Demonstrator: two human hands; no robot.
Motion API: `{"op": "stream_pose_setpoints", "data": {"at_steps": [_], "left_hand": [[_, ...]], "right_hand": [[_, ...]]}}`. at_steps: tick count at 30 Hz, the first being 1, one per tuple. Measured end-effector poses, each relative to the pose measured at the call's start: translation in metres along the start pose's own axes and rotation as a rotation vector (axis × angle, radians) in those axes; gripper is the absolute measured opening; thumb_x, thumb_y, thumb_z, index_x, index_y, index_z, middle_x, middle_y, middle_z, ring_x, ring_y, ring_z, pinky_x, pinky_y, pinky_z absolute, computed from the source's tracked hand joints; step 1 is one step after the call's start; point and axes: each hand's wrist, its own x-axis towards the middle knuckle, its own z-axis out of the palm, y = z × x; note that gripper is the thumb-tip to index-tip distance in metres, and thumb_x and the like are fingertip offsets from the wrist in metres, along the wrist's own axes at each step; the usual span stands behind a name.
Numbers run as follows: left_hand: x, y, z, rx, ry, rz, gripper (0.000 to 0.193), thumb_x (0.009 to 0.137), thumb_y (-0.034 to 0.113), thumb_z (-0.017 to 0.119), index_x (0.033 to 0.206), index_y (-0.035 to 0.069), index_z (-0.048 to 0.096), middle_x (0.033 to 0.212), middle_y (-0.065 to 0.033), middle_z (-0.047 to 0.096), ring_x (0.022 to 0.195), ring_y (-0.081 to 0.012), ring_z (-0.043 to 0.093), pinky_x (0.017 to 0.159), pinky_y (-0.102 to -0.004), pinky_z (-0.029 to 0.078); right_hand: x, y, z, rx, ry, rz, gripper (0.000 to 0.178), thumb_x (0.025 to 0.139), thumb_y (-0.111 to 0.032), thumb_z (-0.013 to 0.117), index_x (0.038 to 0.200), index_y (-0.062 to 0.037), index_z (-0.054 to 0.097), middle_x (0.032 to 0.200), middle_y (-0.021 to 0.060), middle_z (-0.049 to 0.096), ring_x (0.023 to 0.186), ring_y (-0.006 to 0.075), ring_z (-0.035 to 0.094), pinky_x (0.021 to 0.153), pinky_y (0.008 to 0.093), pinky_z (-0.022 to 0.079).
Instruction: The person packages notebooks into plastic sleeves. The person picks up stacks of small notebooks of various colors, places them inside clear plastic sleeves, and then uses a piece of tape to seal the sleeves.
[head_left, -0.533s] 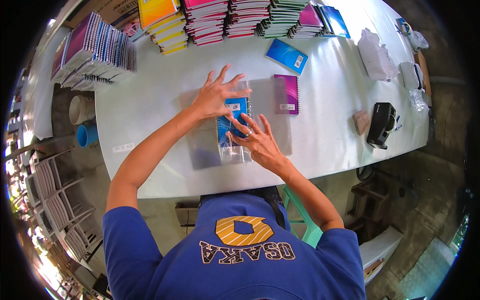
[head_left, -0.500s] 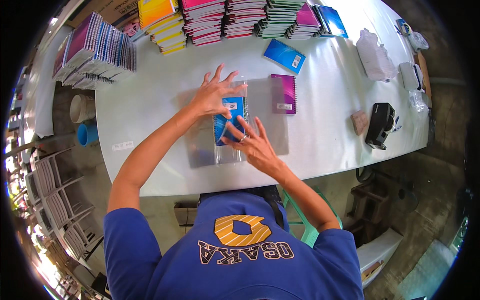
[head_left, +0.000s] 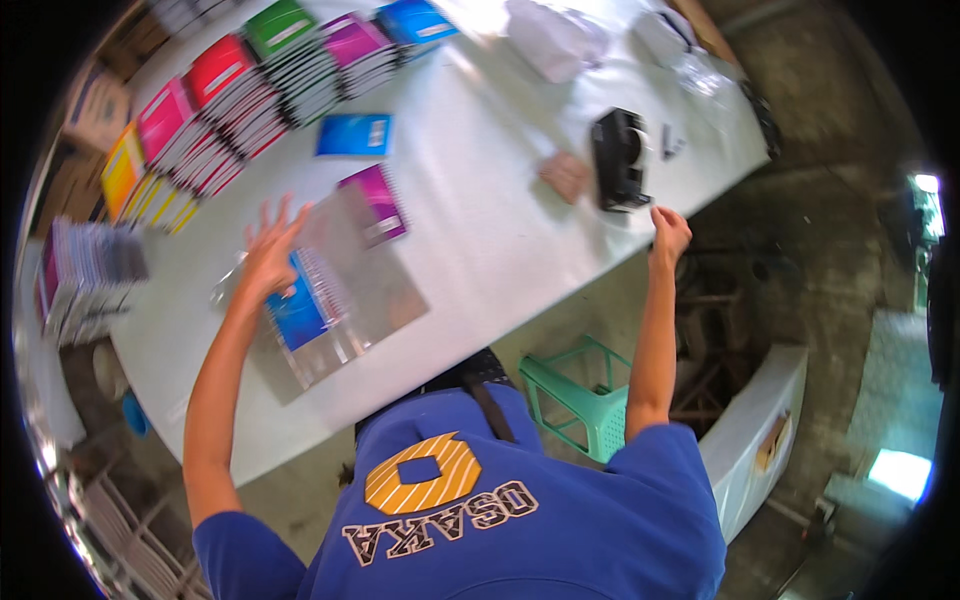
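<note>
A blue spiral notebook (head_left: 303, 308) lies with clear plastic film (head_left: 340, 345) around it, on a grey mat (head_left: 395, 290). Over the notebook's upper end is my left hand (head_left: 268, 255), fingers spread, its thumb on the notebook or film. My right hand (head_left: 671, 234) is stretched far to the right, thumb and fingers pinched at the front tip of a black tape dispenser (head_left: 612, 165). Anything between those fingertips is too small to make out. A purple notebook (head_left: 378, 203) rests at the mat's far edge, and another blue notebook (head_left: 353, 135) lies beyond it.
Stacks of colored notebooks, including a red stack (head_left: 222, 82), line the table's far left. A brown block (head_left: 565, 177) sits left of the dispenser. Farther back lies a white plastic bag (head_left: 552, 42). A green stool (head_left: 580, 395) stands below the table's near edge.
My right hand has left the blue notebook and reached right to the tape dispenser. My left hand stays over the notebook. The view has turned toward the right.
</note>
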Motion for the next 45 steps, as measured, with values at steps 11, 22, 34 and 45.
{"op": "stream_pose_setpoints", "data": {"at_steps": [11,22,34,45], "left_hand": [[-0.012,-0.006,0.004,0.093,0.043,-0.087,0.141,0.031,-0.003,0.084,0.151,0.037,0.021,0.161,-0.0004,0.007,0.147,-0.0358,0.004,0.111,-0.0642,0.019],[-0.024,-0.01,-0.001,0.072,0.069,-0.101,0.143,0.029,0.002,0.087,0.151,0.036,0.02,0.16,-0.0011,0.009,0.147,-0.0362,0.004,0.111,-0.0649,0.019],[-0.021,-0.056,0.021,-0.052,0.097,0.007,0.145,0.024,0.015,0.089,0.15,0.037,0.022,0.16,-0.0038,0.014,0.146,-0.0391,0.005,0.108,-0.0687,0.018],[-0.01,-0.047,0.018,-0.23,0.059,0.021,0.135,0.036,0.013,0.086,0.151,0.036,0.02,0.159,-0.0088,0.015,0.145,-0.0429,0.003,0.107,-0.0702,0.017]], "right_hand": [[0.043,0.0,0.02,0.522,-0.644,0.932,0.029,0.082,-0.026,0.077,0.104,-0.0103,0.067,0.116,0.0027,0.057,0.119,0.0233,0.044,0.094,0.0511,0.045],[0.038,-0.009,0.034,0.603,-0.638,0.92,0.024,0.085,-0.019,0.072,0.101,-0.0034,0.063,0.111,0.0077,0.058,0.115,0.0257,0.049,0.094,0.0557,0.05],[-0.022,-0.008,0.047,-1.077,-0.118,0.18,0.023,0.067,-0.021,0.071,0.084,-0.0043,0.073,0.114,0.0168,0.056,0.107,0.035,0.047,0.084,0.0502,0.041],[-0.26,-0.366,0.231,0.039,-1.677,-0.221,0.033,0.072,-0.033,0.081,0.076,-0.0013,0.071,0.06,0.0065,0.058,0.057,0.014,0.05,0.053,0.0337,0.039]]}}
